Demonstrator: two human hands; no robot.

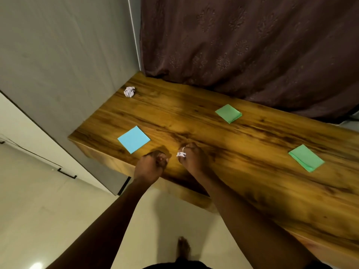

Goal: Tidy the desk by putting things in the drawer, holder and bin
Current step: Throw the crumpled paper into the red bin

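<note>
White paper shows between the fingers (186,148) of the right hand (192,159): a small white scrap of crumpled paper (181,154), pinched at the fingertips just above the near edge of the wood-grain tabletop (194,117). Just to its left, the left hand (150,166) is curled into a fist over the same edge. Its palm is turned away, so I cannot tell whether it is clenched on something or on nothing.

Moving outward, a pale blue square pad of sticky notes (134,139) lies flat just beyond the left hand, and is closer to that hand than to the right. Further on, in the far left corner, sits a white crumpled paper ball (129,91), well apart from both hands. It is roundish, with no long axis to line up on. It lies far and to the left of the fingers, so the left hand probably has the shorter reach to it, if that hand is free.

A far green rectangular pad (228,113) lies toward the back of the tabletop, and a right green rectangular pad (306,158) lies well off to the right. Both are on the right hand's side.

No drawer, holder or bin is in view. The pinched scrap looks like something for the bin, which must be somewhere outside the picture.
</note>
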